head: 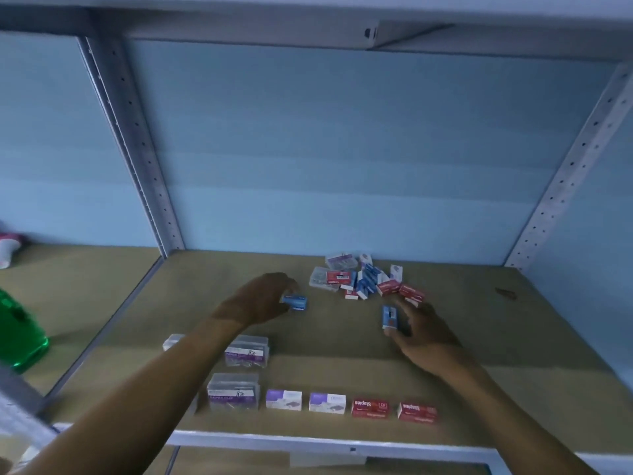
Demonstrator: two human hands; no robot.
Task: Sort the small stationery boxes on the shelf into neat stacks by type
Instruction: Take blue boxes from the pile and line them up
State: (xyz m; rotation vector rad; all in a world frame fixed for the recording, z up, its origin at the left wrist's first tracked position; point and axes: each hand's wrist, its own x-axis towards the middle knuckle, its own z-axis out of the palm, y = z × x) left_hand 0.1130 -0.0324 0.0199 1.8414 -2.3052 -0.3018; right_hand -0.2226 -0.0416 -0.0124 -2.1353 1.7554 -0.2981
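My left hand (260, 299) grips a small blue staples box (295, 301) just above the shelf board (479, 354). My right hand (423, 329) holds a second blue box (390, 317) upright by its sides. Behind both hands lies a jumbled pile of boxes (363, 277), blue, red, white and clear. Along the front edge stand a clear paper clip box (233, 392), two white-and-purple boxes (283, 400) (327, 402) and two red staples boxes (370, 407) (417, 411). Another clear paper clip box (247, 351) sits behind them; my left forearm partly hides a further clear box (173, 341).
A grey perforated upright (137, 149) divides this bay from the left one, where a green bottle (20, 334) and a pink-and-white object (8, 248) stand. A second upright (568, 173) rises at the right. A small dark mark (506, 292) lies on the board at right.
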